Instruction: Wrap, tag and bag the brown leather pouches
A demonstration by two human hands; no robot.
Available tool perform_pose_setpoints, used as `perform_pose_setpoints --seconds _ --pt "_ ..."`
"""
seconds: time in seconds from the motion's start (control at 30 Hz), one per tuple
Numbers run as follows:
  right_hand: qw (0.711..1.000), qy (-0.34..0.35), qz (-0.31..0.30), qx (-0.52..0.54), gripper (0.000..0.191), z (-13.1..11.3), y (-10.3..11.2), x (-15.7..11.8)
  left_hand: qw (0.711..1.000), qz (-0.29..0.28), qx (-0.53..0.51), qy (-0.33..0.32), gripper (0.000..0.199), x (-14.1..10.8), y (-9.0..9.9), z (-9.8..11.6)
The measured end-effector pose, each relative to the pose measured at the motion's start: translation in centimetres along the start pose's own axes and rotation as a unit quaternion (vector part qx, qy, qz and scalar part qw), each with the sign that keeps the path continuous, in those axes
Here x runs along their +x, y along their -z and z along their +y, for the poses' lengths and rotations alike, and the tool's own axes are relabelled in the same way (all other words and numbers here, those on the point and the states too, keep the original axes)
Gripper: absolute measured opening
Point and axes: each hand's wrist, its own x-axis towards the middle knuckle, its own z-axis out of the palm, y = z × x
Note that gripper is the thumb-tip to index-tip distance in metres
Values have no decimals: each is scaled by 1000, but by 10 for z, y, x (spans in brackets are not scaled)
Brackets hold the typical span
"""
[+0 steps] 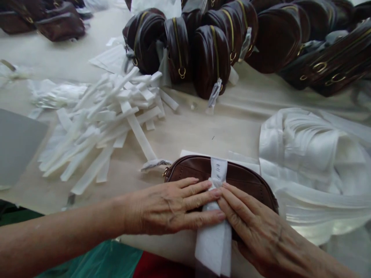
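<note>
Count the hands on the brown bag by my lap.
2. The left hand lies flat from the left, fingertips over the white wrap at the middle of the bag; the right hand comes from the right, fingertips meeting the left's. No others show.

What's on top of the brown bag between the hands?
A white strip crosses the brown bag; left hand and right hand press on it. Whatever lies beneath their fingers is covered.
</note>
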Motion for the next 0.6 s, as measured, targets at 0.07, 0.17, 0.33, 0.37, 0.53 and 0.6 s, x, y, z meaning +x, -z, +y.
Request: perform_pose_setpoints --seconds 0.07,0.17,0.33,0.37,0.53,0.6 --pt "1000 10 0 -3 79 2 5 3 1000 -2 -8 -6 45 0 6 -4" --pt "1000 16 5 0 82 5 6 5 1000 -2 -4 0 44 1 7 -5" --pt "998 17 59 6 75 6 -9 1 1000 -1 19 10 44 1 -6 5" --pt "999 17 47 3 73 6 -11 -1 1000 11 23 14 43 0 -10 8" --pt "999 22 10 -25 65 6 -17 -6 993 93 63 20 41 -4 -33 16" --pt "999 23 10 -33 65 5 -17 -7 992 101 76 18 41 -6 -37 17"
